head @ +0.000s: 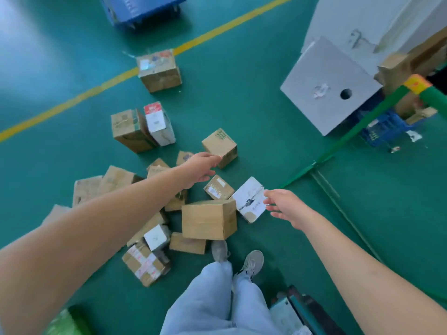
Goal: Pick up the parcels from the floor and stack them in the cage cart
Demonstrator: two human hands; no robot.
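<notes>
Cardboard parcels (150, 209) lie scattered on the green floor (266, 262) under both reaching arms. I hold nothing: my left hand (202, 169) and right hand (287, 207) have loose fingers, right fingertips beside a white parcel (250, 200). Most stacking remains; the cage cart (396, 102) stands beyond my right hand.

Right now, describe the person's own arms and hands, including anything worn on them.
Both arms are bare along their whole visible length, with no sleeves in view. The left hand and right hand wear no gloves, and no rings, watch or wristband show.

Left hand (202, 169) and right hand (287, 207) outstretched, empty
</notes>
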